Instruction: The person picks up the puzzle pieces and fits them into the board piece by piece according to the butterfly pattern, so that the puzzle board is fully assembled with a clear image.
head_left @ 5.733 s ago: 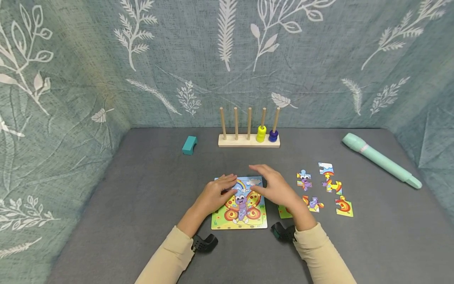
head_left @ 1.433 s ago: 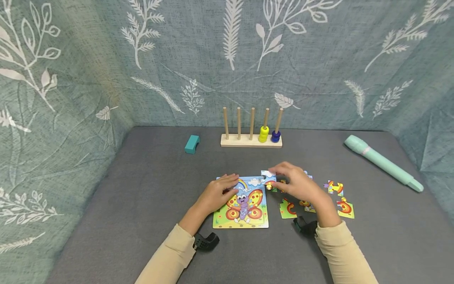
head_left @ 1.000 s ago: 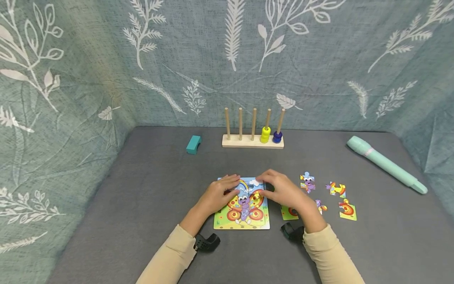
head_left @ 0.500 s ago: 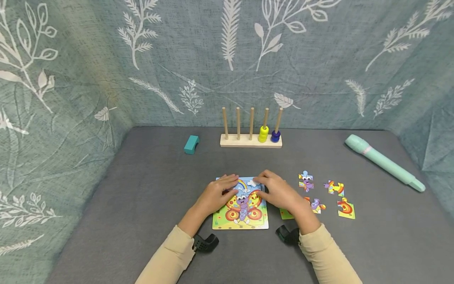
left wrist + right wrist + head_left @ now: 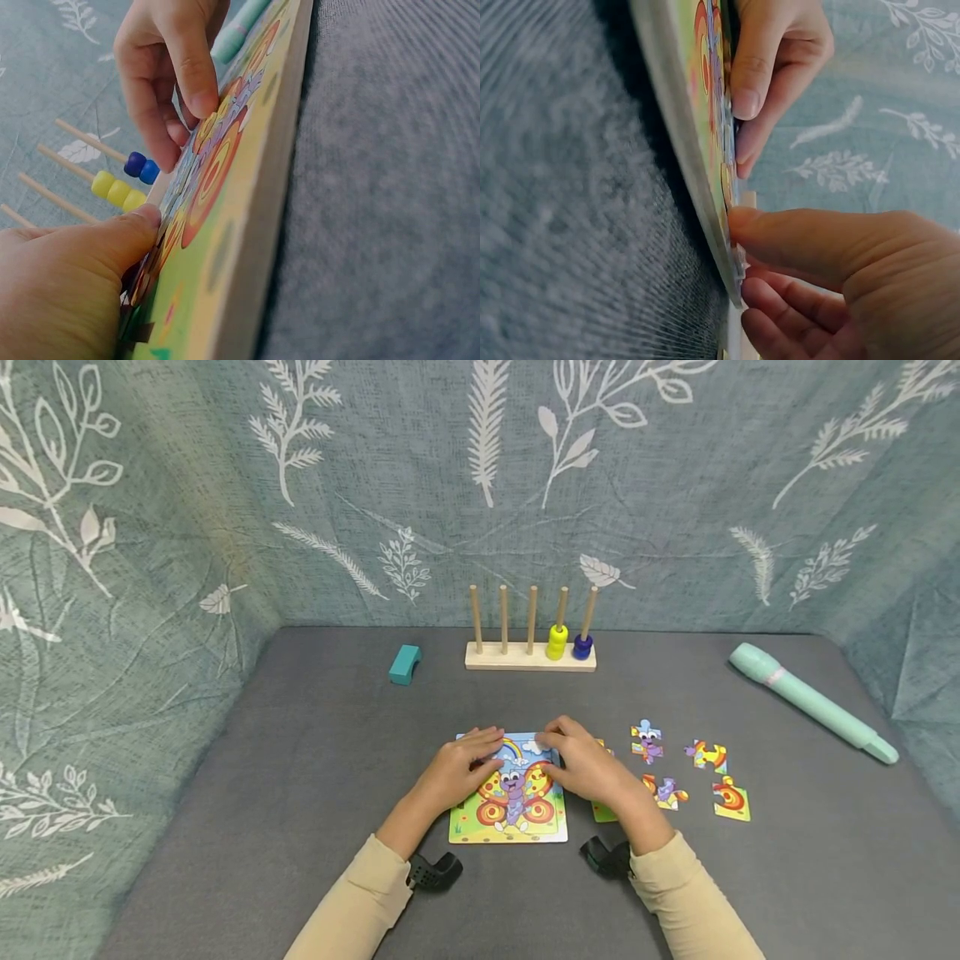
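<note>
A square butterfly puzzle board (image 5: 510, 837) lies on the table in front of me. My left hand (image 5: 452, 774) rests over its left side with fingers extended and slightly bent; the left wrist view shows the thumb (image 5: 139, 232) lying along the picture. At the board's upper right corner, my right hand (image 5: 588, 766) pinches a puzzle piece (image 5: 543, 758) with sky and cloud between thumb and fingers, low against the board. The right wrist view has that thumb (image 5: 761, 229) right at the board's edge (image 5: 676, 131). The fingers hide much of the piece.
Several loose puzzle pieces lie right of the board, among them a face piece (image 5: 647, 745) and a green corner piece (image 5: 732, 802). Behind stand a wooden peg rack (image 5: 517, 656) with yellow and blue beads, a teal block (image 5: 405, 665) and a mint tube (image 5: 813, 703).
My right hand brought the sky piece from the loose pieces leftward to the board's upper right corner, then stayed there with small shifts. My left hand has stayed on the board.
</note>
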`<state>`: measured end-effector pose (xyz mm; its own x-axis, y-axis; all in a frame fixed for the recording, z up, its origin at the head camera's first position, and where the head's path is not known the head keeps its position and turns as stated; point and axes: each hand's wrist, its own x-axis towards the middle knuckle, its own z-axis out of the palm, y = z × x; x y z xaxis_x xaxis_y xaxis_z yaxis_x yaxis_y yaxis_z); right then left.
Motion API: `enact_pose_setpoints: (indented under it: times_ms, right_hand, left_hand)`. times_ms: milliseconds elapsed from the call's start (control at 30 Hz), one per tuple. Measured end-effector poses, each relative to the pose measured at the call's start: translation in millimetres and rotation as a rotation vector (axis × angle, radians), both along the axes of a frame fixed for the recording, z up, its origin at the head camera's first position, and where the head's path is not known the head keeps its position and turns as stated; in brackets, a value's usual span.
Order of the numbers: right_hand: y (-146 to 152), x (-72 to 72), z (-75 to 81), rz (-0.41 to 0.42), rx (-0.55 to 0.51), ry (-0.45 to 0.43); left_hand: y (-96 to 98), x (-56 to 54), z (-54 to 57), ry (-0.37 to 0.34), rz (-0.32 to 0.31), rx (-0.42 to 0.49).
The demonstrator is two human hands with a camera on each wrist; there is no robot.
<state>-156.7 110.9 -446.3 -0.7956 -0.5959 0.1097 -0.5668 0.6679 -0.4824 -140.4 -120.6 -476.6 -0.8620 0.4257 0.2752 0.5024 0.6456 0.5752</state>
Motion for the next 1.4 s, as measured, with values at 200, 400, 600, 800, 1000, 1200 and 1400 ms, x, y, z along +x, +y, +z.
enact_pose_setpoints:
  times_ms: [200,400,600,800,1000,1200,1400]
  right_hand:
    - [-0.3,-0.8,-0.7,0.015,0.011,-0.002]
    - [-1.6,-1.0,-2.8,0.022,0.035,0.005]
    - [-0.5,-2.8,-6.2,0.022,0.027,0.029]
    - [0.7,-2.6,-10.7,0.014,-0.013,0.022]
    - [-0.2,-1.0,-12.5,0.015,-0.034,-0.006]
    - [2.9,-0.2,-7.0,0.002,-0.059,-0.033]
    - [14.3,-3.4,0.0,-0.025,-0.067,-0.065]
  left_hand:
    - [0.5,-0.3,-0.5,-0.002,0.003,-0.01]
    - [0.6,-1.0,-2.7,0.002,0.0,-0.007]
    - [1.1,-3.4,-3.1,0.018,0.001,0.032]
    - [-7.1,-0.8,-1.7,0.095,0.024,0.064]
    - [-33.1,21.8,-2.6,0.095,0.095,0.036]
    - [-52.0,41.6,-5.1,0.032,0.074,0.0]
    - [-53.6,41.6,-3.3,0.011,0.021,-0.039]
